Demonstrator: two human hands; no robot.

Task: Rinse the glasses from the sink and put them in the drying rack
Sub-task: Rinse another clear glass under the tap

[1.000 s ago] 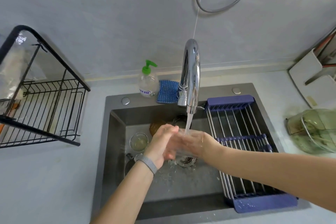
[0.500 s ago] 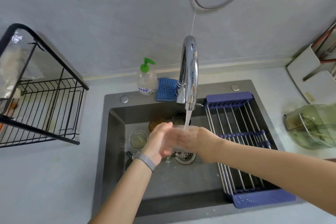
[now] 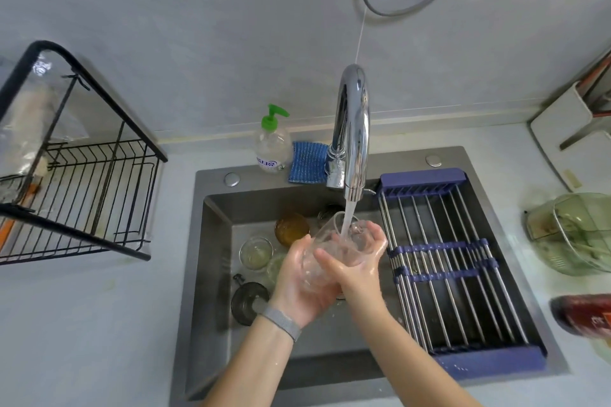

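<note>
Glass [image 3: 334, 251] in my grip sits tilted under the faucet [image 3: 352, 129], its mouth catching the stream. My left hand [image 3: 297, 281] cups its base, fingers curled around; my right hand [image 3: 355, 261] wraps its side. I judge this the rinsing step. Behind it, nearer the faucet, more glasses [image 3: 291, 228] wait in the sink [image 3: 211, 241]. Next I should pour out and carry it to the drying rack [image 3: 443, 248], right of the faucet.
</note>
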